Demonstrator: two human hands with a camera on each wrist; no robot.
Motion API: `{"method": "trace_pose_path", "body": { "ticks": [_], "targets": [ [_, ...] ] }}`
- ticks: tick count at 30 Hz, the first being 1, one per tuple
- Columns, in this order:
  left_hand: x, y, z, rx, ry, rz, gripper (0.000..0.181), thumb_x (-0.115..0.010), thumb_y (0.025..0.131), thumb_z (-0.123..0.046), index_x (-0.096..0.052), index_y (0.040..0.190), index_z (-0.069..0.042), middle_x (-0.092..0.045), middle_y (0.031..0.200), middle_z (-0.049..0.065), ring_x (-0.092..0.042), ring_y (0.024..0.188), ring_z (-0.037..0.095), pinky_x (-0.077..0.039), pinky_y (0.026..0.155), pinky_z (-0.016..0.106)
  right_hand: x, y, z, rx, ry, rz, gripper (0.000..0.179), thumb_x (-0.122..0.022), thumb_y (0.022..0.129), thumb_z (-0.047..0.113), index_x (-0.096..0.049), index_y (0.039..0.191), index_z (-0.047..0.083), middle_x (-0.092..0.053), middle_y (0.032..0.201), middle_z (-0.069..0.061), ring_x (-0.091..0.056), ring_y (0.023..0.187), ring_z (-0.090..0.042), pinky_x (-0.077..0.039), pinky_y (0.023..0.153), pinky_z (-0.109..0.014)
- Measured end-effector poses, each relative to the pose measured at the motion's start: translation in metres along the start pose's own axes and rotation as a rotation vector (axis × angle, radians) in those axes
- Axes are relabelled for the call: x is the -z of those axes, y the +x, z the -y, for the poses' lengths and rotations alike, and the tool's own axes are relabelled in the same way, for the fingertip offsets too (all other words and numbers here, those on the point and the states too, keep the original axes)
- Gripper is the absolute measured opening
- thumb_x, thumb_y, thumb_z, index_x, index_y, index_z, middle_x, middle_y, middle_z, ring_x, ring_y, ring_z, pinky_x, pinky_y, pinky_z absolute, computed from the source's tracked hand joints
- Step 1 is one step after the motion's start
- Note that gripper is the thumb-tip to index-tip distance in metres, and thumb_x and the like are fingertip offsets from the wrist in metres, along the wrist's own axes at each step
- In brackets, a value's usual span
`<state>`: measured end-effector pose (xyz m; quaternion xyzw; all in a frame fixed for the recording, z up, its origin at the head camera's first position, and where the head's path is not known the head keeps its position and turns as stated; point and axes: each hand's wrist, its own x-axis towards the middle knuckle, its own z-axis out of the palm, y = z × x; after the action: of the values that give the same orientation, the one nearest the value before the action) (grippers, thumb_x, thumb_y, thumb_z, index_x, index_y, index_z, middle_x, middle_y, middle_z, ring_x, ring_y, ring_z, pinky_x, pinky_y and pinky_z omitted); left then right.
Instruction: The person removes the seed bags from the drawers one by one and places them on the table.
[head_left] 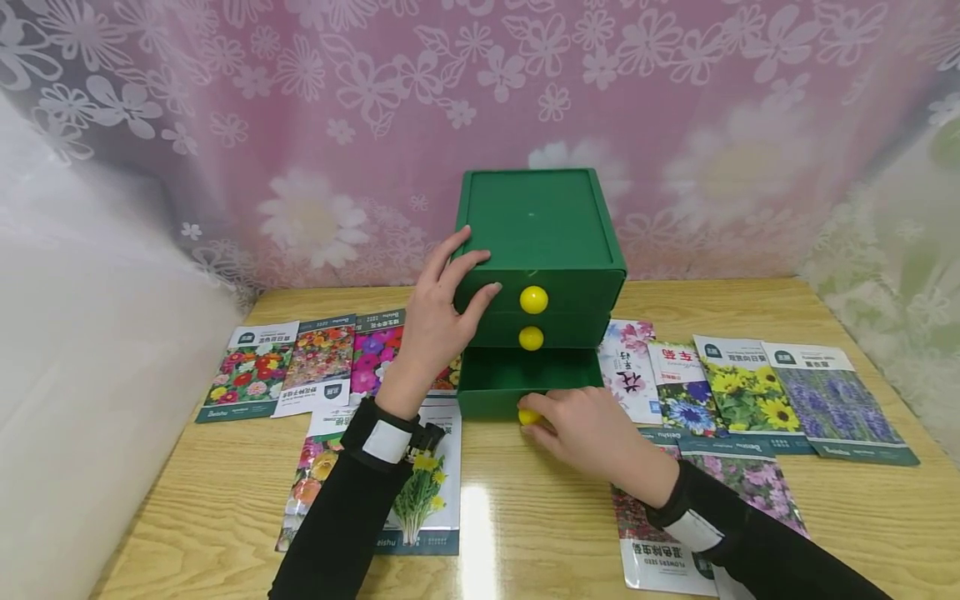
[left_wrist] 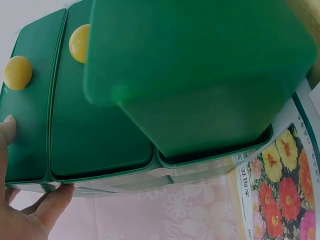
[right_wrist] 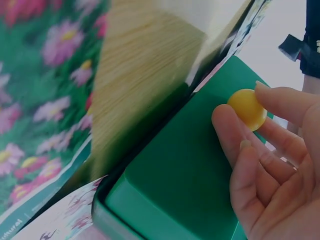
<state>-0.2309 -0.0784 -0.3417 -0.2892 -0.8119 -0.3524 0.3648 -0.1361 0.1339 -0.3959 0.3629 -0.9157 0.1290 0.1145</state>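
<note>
A green three-drawer cabinet [head_left: 532, 217] with round yellow knobs stands on the wooden table. Its bottom drawer [head_left: 487, 406] is pulled out and the inside that shows holds nothing; the upper two are closed. With thumb and fingers, my right hand [head_left: 588, 429] pinches the bottom drawer's yellow knob [right_wrist: 244, 106]. My left hand [head_left: 437, 325] rests on the cabinet's upper left edge, fingers spread over the top and side, thumb at the front. In the left wrist view, the top drawer's knob [left_wrist: 18, 72] is just above the thumb.
Flower seed packets lie on both sides: zinnia-like red flowers [head_left: 251, 367] at far left, a dandelion packet [head_left: 423, 500] under the left wrist, purple spikes [head_left: 843, 400] at far right. More packets [head_left: 671, 550] lie beneath the right forearm. A pink floral curtain [head_left: 420, 125] hangs behind.
</note>
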Motion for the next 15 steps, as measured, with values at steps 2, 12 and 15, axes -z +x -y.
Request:
{"method": "trace_pose_path", "body": {
  "ticks": [2,12,15],
  "targets": [
    [0.000,0.000,0.000,0.004,0.002,-0.001,0.040,-0.060,0.088,-0.035,-0.057,0.123,-0.017,-0.036,0.144,0.003,-0.033,0.131,0.016,-0.039,0.094,0.032,-0.001,0.002,-0.003,-0.002,0.000,0.005,0.024,-0.065,0.083,0.036,-0.065,0.101,0.021,-0.060,0.075,0.010,-0.044,0.053,-0.002,-0.034,0.046,-0.016],
    [-0.002,0.000,0.000,0.006,0.011,-0.005,0.040,-0.060,0.088,-0.035,-0.056,0.124,-0.018,-0.036,0.145,0.003,-0.034,0.130,0.016,-0.041,0.091,0.033,-0.007,0.013,-0.017,-0.029,0.000,0.005,0.022,-0.065,0.084,0.035,-0.066,0.102,0.021,-0.059,0.076,0.011,-0.044,0.055,-0.002,-0.036,0.049,-0.018],
    [-0.003,-0.001,0.000,0.009,0.014,-0.007,0.040,-0.060,0.088,-0.035,-0.056,0.124,-0.018,-0.036,0.145,0.002,-0.034,0.130,0.016,-0.042,0.089,0.033,-0.008,0.017,-0.021,-0.024,0.014,0.003,0.022,-0.064,0.085,0.033,-0.066,0.102,0.020,-0.059,0.076,0.010,-0.045,0.057,-0.003,-0.038,0.050,-0.018]
  ]
}}
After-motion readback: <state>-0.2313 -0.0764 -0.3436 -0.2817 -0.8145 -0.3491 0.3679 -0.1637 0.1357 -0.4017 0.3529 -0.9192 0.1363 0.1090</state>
